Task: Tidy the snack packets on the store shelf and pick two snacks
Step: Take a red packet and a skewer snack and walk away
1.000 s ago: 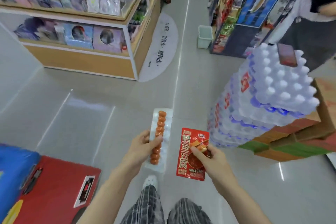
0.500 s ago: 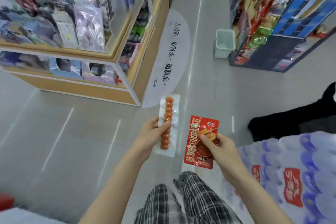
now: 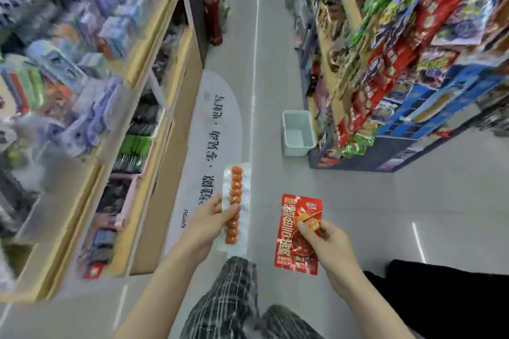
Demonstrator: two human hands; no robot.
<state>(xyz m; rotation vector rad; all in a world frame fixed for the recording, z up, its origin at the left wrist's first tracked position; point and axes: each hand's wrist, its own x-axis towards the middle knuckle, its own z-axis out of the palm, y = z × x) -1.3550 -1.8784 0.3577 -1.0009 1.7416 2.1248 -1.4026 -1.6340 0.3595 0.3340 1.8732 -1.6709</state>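
Observation:
My left hand (image 3: 210,221) grips a long clear packet with a row of orange balls (image 3: 236,195), held upright in front of me. My right hand (image 3: 327,242) pinches a flat red snack packet (image 3: 292,245) with white lettering, its face turned toward me. The two packets hang side by side over the grey floor, a short gap between them. The snack shelf (image 3: 391,44), crowded with red, green and blue packets, rises at the right, beyond both hands.
A wooden display shelf (image 3: 154,124) with blurred goods runs along the left. A pale bin (image 3: 298,133) stands on the floor beside the snack shelf. Red fire extinguishers (image 3: 213,14) stand far up the aisle. Something black (image 3: 446,300) lies low at the right.
The view has swung right and up the aisle: the stacked water bottles have left the frame and the snack shelf fills the right. Both hands keep the same hold on their packets.

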